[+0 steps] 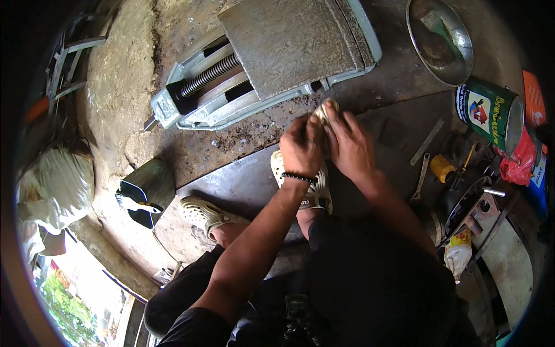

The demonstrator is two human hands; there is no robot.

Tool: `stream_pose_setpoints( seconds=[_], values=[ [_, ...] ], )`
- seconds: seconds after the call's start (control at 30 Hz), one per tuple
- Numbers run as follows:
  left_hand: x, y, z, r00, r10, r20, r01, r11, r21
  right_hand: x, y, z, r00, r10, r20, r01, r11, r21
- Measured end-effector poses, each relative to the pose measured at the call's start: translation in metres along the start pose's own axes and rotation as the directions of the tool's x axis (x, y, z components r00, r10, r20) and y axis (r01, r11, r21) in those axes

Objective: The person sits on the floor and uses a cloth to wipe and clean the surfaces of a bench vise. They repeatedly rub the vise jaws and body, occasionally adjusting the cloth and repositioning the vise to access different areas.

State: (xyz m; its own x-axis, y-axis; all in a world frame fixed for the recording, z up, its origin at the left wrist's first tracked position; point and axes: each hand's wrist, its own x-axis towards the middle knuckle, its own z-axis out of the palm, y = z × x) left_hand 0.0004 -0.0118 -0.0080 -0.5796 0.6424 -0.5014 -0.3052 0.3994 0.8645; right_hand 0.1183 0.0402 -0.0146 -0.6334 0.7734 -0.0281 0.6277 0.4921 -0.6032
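My left hand (300,147), with a dark beaded bracelet at the wrist, and my right hand (351,149) meet in front of me. Between their closed fingers is a small pale, crumpled rag (321,113), mostly covered by the hands. Just beyond them a large grey machine vise (295,46) lies on the ground, its threaded screw (211,75) showing on the left side. Dark shavings and grit are scattered along the near edge of the vise. The hands are apart from it.
A metal bowl (411,29) lies far right, near a green paint can (502,118). Closer on the right are a wrench (422,176), a flat metal strip (426,141) and a yellow-labelled bottle (458,254). A cut dark container (156,182) with a brush stands left of my clog-shod feet.
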Motion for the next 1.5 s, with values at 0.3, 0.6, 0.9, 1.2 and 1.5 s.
stream_pose_setpoints(
  seconds=[0.3, 0.6, 0.9, 1.2, 1.5],
  values=[
    [0.026, -0.006, 0.020, 0.990, 0.002, -0.142, -0.001, 1.000, 0.010, 0.053, 0.011, 0.006, 0.995, -0.091, 0.047, 0.095, 0.992, -0.086],
    [0.021, -0.006, 0.020, 0.963, 0.237, -0.132, -0.181, 0.924, 0.336, 0.063, 0.022, 0.018, 0.980, -0.199, 0.028, 0.201, 0.973, -0.115],
    [0.024, 0.001, 0.017, 0.980, 0.148, -0.130, -0.090, 0.925, 0.370, 0.071, 0.015, 0.019, 0.986, -0.127, 0.111, 0.149, 0.962, -0.229],
    [0.029, 0.009, 0.011, 0.990, 0.099, -0.105, -0.060, 0.944, 0.325, 0.072, 0.015, 0.016, 0.991, -0.082, 0.106, 0.092, 0.991, -0.096],
    [-0.007, -0.002, 0.014, 0.998, 0.029, -0.057, -0.012, 0.960, 0.278, 0.032, 0.004, -0.004, 0.965, 0.071, 0.254, -0.013, 0.975, -0.224]
  ],
)
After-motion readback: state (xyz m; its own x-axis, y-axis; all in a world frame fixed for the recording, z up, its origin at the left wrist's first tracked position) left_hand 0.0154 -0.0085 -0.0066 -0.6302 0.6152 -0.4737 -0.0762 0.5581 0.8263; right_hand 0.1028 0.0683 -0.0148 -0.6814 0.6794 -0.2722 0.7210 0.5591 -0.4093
